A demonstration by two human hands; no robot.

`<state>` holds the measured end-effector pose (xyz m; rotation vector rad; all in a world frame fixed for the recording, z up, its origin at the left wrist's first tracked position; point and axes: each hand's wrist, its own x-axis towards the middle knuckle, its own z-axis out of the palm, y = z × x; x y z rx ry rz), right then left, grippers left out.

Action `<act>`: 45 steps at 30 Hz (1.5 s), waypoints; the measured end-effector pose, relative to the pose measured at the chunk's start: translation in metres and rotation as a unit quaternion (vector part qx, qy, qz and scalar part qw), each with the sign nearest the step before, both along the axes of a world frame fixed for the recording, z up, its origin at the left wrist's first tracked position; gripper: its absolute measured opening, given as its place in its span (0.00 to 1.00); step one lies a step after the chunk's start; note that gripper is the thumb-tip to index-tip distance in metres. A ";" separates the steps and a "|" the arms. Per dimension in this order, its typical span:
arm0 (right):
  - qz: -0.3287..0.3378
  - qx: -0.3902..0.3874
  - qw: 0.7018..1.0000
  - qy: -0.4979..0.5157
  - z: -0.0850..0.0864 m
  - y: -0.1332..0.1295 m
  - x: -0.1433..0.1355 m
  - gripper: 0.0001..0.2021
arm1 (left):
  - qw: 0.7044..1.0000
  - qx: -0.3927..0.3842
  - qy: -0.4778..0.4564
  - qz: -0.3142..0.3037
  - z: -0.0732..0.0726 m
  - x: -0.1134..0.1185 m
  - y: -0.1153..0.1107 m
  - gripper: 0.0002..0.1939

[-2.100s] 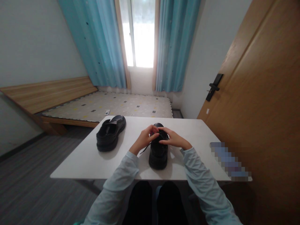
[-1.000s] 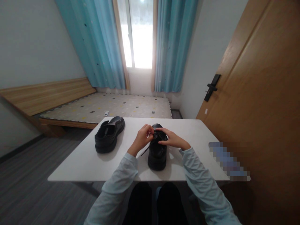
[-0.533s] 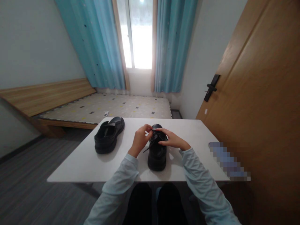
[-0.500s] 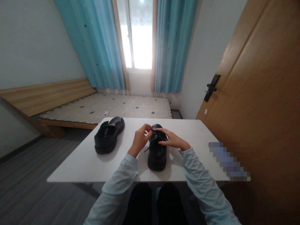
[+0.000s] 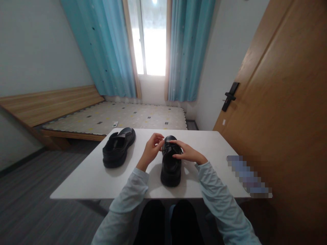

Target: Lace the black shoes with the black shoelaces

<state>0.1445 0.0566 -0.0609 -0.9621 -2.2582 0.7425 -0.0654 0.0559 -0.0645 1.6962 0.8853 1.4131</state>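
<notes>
A black lace-up shoe rests on the white table in front of me, its toe pointing away. My left hand is beside its left edge, thumb and fingers closed together on a thin dark shoelace. Across the shoe's upper from the right lies my right hand, with its fingers over the lacing near the toe and its thumb by the opening. My fingers partly hide the laces. A second black shoe, with a strap across its upper, stands apart on the left side of the table.
The white table ends just before my knees. Behind it is a bed with a small white object on it. A wooden door stands at the right, near a blurred bluish item at the table's right edge.
My left hand has shifted slightly left, away from the middle of the shoe. The lace end that hung down at the left no longer shows there. My right hand stays in place.
</notes>
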 end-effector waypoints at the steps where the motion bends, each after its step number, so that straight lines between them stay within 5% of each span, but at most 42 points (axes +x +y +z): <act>1: 0.001 0.000 1.000 0.000 0.000 0.000 0.000 0.33 | 0.999 0.016 0.023 0.025 0.000 -0.001 0.000 0.09; 9: 0.000 0.004 1.000 -0.002 -0.001 0.001 0.000 0.32 | 0.980 0.086 0.120 0.134 0.005 -0.002 -0.003 0.06; 18: -0.020 0.011 0.999 0.026 0.001 -0.001 0.000 0.27 | 0.978 0.072 0.049 0.187 0.010 -0.004 -0.007 0.13; 22: -0.084 0.006 0.993 0.076 0.002 0.001 0.000 0.14 | 0.982 0.047 0.055 0.175 0.008 -0.003 -0.005 0.13; 27: -0.151 0.035 0.985 0.072 0.001 0.007 0.002 0.14 | 0.975 0.040 0.177 0.127 0.001 0.001 0.000 0.12; 36: -0.083 -0.148 0.974 0.153 0.002 0.005 0.001 0.14 | 0.959 0.040 0.259 0.109 -0.002 0.004 -0.001 0.09; 45: -0.091 -0.139 0.973 0.161 -0.006 0.012 0.000 0.15 | 0.960 0.092 0.257 0.060 -0.012 0.004 0.005 0.15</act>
